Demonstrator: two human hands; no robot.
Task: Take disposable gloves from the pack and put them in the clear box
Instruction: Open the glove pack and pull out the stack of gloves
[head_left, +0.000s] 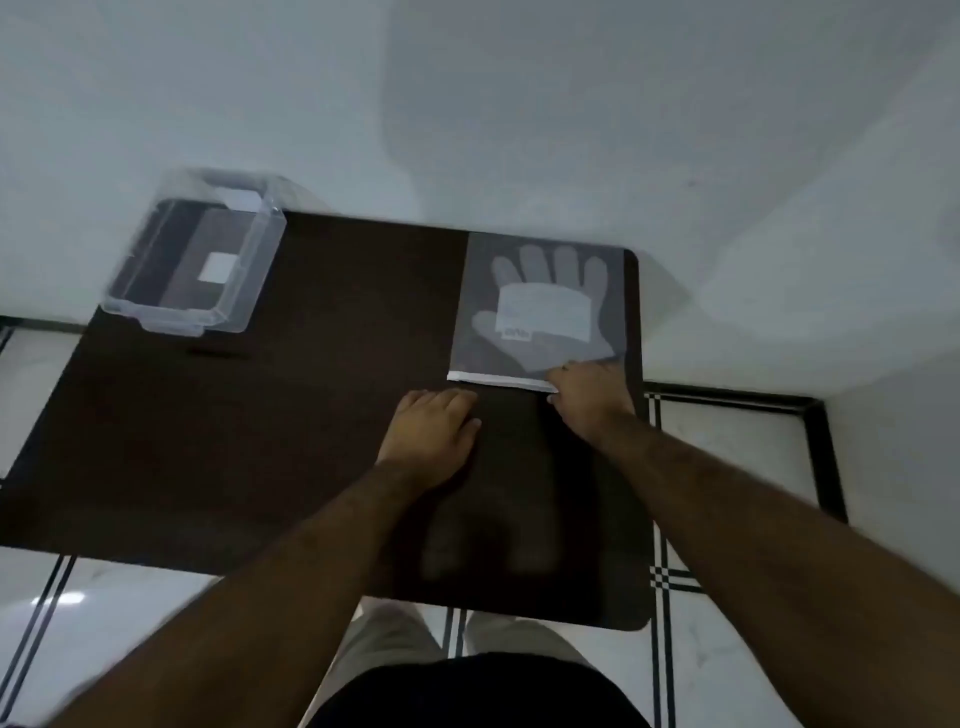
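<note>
A flat clear pack of disposable gloves (540, 306) lies at the far right of the dark table (260, 441), a glove shape and a white label showing through it. My right hand (589, 400) rests on the pack's near right corner, fingers at its white sealed edge. Whether it pinches the edge I cannot tell. My left hand (431, 434) lies on the table just left of that edge, fingers loosely curled, holding nothing. The clear box (195, 260) stands open at the far left corner, with only a white label seen inside.
The table stands against a pale wall. White floor tiles with black lines show around it, and a black frame lies on the floor at the right. My legs are at the table's near edge.
</note>
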